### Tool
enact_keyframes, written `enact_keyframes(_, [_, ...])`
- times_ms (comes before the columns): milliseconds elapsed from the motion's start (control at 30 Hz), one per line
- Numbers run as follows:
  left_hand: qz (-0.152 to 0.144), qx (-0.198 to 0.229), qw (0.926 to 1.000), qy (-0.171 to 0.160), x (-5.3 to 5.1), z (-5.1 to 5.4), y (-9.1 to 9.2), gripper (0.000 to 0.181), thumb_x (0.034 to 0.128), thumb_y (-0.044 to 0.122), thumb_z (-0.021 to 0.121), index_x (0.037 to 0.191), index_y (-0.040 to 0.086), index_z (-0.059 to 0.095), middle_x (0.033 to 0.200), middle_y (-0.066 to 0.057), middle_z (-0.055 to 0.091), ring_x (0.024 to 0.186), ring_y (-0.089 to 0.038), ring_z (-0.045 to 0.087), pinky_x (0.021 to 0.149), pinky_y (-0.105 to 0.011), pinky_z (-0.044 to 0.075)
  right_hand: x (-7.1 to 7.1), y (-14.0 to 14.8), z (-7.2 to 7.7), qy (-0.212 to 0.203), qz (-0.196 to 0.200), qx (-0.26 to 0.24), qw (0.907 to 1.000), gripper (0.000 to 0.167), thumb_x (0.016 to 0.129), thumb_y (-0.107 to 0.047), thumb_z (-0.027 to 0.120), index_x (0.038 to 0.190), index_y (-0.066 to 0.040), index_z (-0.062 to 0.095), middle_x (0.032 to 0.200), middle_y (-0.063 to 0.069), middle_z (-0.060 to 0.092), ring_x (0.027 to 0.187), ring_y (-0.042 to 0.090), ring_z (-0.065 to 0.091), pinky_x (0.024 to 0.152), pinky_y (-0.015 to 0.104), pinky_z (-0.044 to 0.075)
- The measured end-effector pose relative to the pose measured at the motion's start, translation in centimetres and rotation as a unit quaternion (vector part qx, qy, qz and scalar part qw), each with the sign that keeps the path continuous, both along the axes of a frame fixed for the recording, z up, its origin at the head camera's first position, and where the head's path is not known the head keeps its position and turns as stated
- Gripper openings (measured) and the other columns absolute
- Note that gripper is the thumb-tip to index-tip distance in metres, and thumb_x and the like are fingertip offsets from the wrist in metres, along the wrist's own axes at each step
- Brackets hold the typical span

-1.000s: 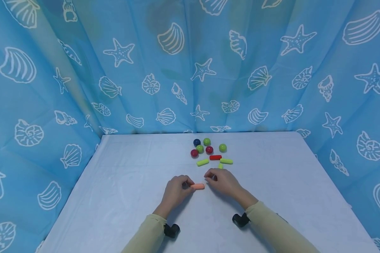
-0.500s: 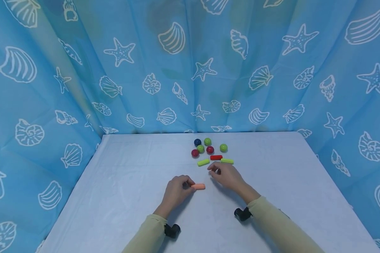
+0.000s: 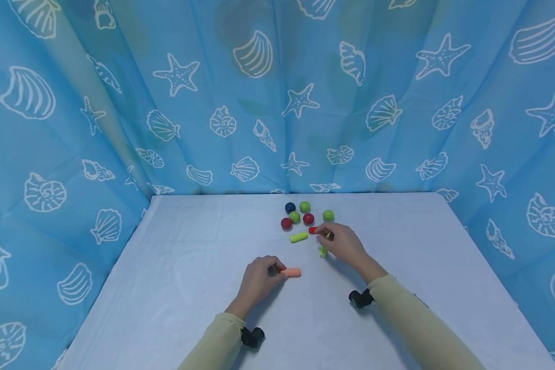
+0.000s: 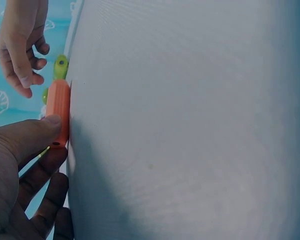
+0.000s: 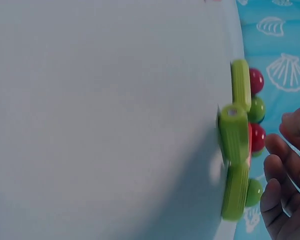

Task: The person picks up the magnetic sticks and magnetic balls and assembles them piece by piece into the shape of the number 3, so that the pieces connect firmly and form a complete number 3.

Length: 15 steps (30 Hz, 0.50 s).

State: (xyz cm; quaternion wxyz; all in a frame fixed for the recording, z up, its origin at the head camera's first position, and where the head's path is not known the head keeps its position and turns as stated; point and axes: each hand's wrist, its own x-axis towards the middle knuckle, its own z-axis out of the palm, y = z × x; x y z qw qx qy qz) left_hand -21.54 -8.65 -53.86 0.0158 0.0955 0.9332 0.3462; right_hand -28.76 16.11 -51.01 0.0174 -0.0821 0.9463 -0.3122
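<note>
left hand (image 3: 256, 280): grasping the orange stick, pinched between thumb and fingers; it keeps the same place it had a second ago.
orange stick (image 3: 293, 272): in the left hand's grip at one end, its free end pointing right, in front of the other sticks; whether it touches the worktop (image 3: 189, 298) cannot be told. it has hardly shifted since the earlier pictures.
right hand (image 3: 344, 244): released, with nothing between the loosely bent fingers in either wrist view. it has moved farther back and to the right; a second ago it was just in front of the sticks, and now it is over the right part of the group.
near green stick (image 3: 322, 252): covered by the right hand half a second ago, now partly in sight again below the fingers.
red stick (image 3: 313, 230): fully visible half a second ago, now only its left end shows past the right hand.
right green stick (image 5: 235, 192): in plain sight half a second ago in the head view, now mostly behind the right hand there; the right wrist view shows it.
left green stick (image 3: 298, 237): unchanged, left of the red stick.
balls: one navy ball (image 3: 290, 207), two red balls (image 3: 308, 218) and three green balls (image 3: 328, 215), all behind the sticks, unmoved.
backdrop: blue curtain (image 3: 268, 118) with white shells and starfish, unchanged.
</note>
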Motion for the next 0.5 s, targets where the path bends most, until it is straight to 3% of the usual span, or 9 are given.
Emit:
enact_keyframes(267, [0.002,0.001,1.0000,-0.004,-0.1,0.0,0.1,0.012,0.0876,0.022,0.082,0.097,0.021,0.074,0.093,0.009,0.066,0.087,-0.013,0.054,0.079,-0.032,0.050,-1.8,1.5,0.2,0.014,-0.033,-0.014,0.9993,0.024,0.097,-0.023,0.069,0.120,-0.015,0.069,0.103,0.004,0.067,0.091,0.024,0.057,0.071,0.031,0.053])
enact_keyframes(500, [-0.008,0.003,0.9999,0.008,-0.2,0.0,0.0,0.012,0.0873,0.023,0.082,0.096,0.021,0.074,0.094,0.008,0.067,0.084,-0.013,0.054,0.077,-0.031,0.050,-3.3,2.4,-0.3,0.025,-0.057,-0.013,0.9980,0.025,0.098,-0.023,0.069,0.121,-0.013,0.068,0.108,0.007,0.067,0.096,0.026,0.058,0.077,0.035,0.055])
